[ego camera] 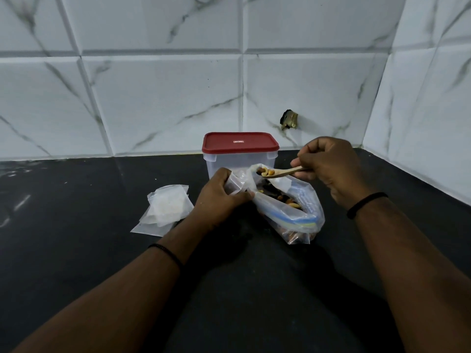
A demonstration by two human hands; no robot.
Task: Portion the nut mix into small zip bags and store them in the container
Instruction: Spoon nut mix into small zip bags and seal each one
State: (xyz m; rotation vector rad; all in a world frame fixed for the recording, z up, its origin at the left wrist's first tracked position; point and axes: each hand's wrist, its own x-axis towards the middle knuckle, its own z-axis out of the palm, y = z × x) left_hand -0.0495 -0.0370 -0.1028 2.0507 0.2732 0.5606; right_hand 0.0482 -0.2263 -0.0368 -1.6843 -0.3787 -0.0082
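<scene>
Scoop loaded over the bags, mid-bench, container behind.

Container [240,159] was rigid, red lid on, easy to grip by the walls. Big nut-mix bag [293,210] lay floppy and bottom-heavy; best held at the zip rim. Small zip bag [238,186] was light, limp, slippery: left hand [221,200] clenched its mouth. Right hand [328,166], wrist raised, pinched the wooden spoon [283,172], level and heaped.

We cannot read the small label [238,141] on the red lid [239,143], the container [216,165] partly hidden behind the bags, spoon handle [298,170] buried in the right hand [328,169]
</scene>
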